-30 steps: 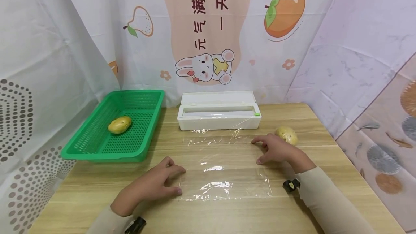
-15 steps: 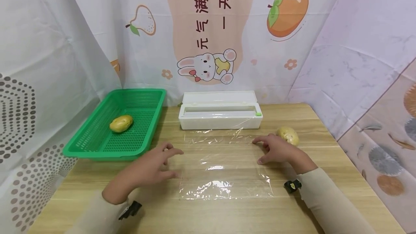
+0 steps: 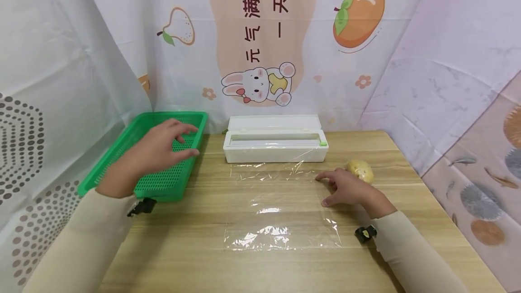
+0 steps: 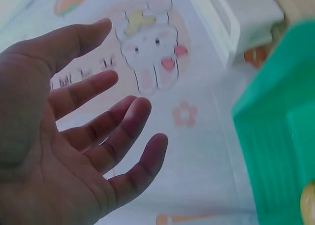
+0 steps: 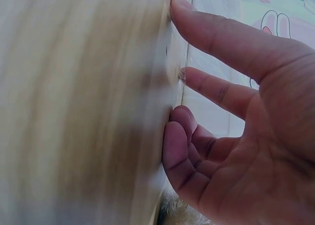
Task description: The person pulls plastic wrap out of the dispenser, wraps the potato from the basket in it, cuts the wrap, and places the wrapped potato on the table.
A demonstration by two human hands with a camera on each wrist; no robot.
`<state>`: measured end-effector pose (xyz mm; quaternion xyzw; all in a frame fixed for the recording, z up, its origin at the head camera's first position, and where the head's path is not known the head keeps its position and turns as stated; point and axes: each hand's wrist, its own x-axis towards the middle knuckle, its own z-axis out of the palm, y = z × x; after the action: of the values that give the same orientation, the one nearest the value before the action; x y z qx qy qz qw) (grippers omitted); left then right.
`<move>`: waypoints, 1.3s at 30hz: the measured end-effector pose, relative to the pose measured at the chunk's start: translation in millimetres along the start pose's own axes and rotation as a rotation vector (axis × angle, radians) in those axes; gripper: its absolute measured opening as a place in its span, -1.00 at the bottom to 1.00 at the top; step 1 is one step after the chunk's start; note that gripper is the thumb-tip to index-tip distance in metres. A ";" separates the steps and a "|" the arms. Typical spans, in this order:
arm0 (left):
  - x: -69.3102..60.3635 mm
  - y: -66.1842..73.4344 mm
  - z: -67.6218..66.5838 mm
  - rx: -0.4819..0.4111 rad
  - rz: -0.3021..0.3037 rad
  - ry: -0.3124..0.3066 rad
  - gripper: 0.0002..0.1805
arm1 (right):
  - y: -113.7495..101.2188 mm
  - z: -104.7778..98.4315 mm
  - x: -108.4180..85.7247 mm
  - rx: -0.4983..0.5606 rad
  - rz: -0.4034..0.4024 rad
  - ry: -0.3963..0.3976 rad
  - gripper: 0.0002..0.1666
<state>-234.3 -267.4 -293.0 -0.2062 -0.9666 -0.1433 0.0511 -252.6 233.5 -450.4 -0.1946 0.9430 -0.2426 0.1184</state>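
Note:
Over the green plastic basket (image 3: 189,166), my left hand (image 3: 158,146) hovers with fingers spread and loosely bent, holding nothing. It hides the basket's contents in the head view; at the edge of the left wrist view, part of a potato (image 4: 308,205) shows inside. A sheet of clear cling film (image 3: 268,211) lies flat on the table, running out of the white dispenser box (image 3: 277,153). My right hand (image 3: 346,186) touches the film's right edge with its fingertips. Just behind that hand sits another potato (image 3: 360,171), with a shiny surface.
The dispenser's lid (image 3: 274,123) stands raised against the printed curtain (image 3: 260,35) at the back. Patterned cloth hangs at both sides. The wooden table (image 3: 260,272) extends in front of the film.
My left hand has left the film's left edge and moved up and left, over the basket, covering the potato there. My right hand has stayed in place at the film.

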 end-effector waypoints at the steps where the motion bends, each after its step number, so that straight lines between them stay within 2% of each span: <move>1: 2.8 -4.8 -4.5 0.005 -0.008 0.005 -0.36 | 0.2 0.1 0.0 0.002 0.002 -0.002 -0.13; 6: 16.2 -26.8 -16.6 0.017 -0.027 0.022 -0.42 | 0.3 1.0 -0.9 0.017 -0.002 -0.005 -0.13; 14: 37.1 -69.8 -14.3 0.008 -0.128 -0.009 -0.34 | 0.5 1.5 -1.0 0.015 0.015 -0.007 -0.14; 19: 44.8 -107.7 -3.7 0.009 -0.173 0.002 -0.32 | -0.1 2.8 -0.8 0.015 0.007 -0.004 -0.15; 23: 45.9 -135.6 14.0 0.063 -0.202 0.004 -0.30 | 0.1 4.2 -1.7 0.007 0.010 -0.002 -0.15; 26: 43.6 -151.3 27.3 0.098 -0.238 -0.022 -0.23 | 0.2 4.9 -2.2 0.000 0.013 0.002 -0.15; 31: 38.5 -166.3 41.1 0.081 -0.326 -0.063 -0.05 | -1.2 6.0 -1.9 0.010 0.008 0.003 -0.15; 36: 36.6 -172.7 46.3 0.040 -0.407 -0.132 0.21 | -3.4 5.0 -1.4 0.005 -0.007 0.007 -0.15; 39: 36.5 -175.1 47.1 0.019 -0.440 -0.157 0.20 | -3.3 2.7 -2.2 -0.003 -0.007 0.014 -0.15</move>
<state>-341.7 -392.4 -377.0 -0.0005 -0.9906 -0.1252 -0.0546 -248.8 230.6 -450.8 -0.1962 0.9435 -0.2430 0.1106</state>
